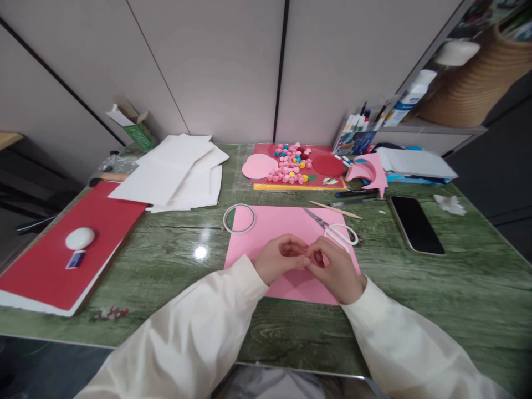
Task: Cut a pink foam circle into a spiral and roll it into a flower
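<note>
A small handicraft corner; whether in a home or an office cannot be told. A green wood-grain bench (178, 282) stands with its far edge along pale wall panels (216, 66). Pink paper (278, 221) lies at its near edge under white-handled scissors (325, 224); small pink balls (286, 163), a marker box (356, 136) and stacked white sheets (170, 166) line the far side. Beyond the far right corner, a shelf (432, 134) holds a woven basket (469, 88).

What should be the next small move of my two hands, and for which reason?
I would perhaps part the left hand and the right hand slightly: their fingertips meet above the pink sheet, and whatever may be between them is hard to see. The scissors lie close to the right hand, so a slow, small parting seems safer.
</note>
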Demonstrator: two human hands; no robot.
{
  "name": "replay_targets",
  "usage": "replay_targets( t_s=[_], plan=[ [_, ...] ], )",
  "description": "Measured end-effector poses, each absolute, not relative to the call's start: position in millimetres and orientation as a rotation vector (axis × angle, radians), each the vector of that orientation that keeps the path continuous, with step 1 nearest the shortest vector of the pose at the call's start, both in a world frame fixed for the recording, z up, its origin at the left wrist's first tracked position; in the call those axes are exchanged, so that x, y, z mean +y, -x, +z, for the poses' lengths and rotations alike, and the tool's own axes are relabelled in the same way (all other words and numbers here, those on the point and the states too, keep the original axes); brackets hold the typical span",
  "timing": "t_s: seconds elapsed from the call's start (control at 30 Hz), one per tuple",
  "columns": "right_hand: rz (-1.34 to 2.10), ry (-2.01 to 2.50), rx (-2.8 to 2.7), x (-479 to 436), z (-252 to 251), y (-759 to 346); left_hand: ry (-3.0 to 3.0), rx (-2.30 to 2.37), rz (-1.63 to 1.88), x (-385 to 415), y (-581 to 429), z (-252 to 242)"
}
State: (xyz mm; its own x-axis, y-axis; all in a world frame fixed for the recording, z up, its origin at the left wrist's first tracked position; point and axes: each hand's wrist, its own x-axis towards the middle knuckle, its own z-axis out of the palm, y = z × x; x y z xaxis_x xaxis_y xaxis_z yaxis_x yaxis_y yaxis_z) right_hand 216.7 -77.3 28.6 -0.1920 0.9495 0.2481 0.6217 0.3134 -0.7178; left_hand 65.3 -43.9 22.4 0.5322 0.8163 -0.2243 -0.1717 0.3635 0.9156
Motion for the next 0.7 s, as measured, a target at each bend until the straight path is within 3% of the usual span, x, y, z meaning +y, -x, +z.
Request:
replay_targets(
  t_s=[0.33,0.7],
  plan=[
    [0.605,1.313,-1.898,-77.0,32.4,-215.4,-0.806,0.778,0.771,-41.0,-63.5,28.2],
    [0.673,1.285,-1.959,-78.6,30.1,-215.8,-0.995,0.808,0.762,-42.7,-64.0,27.5]
  ],
)
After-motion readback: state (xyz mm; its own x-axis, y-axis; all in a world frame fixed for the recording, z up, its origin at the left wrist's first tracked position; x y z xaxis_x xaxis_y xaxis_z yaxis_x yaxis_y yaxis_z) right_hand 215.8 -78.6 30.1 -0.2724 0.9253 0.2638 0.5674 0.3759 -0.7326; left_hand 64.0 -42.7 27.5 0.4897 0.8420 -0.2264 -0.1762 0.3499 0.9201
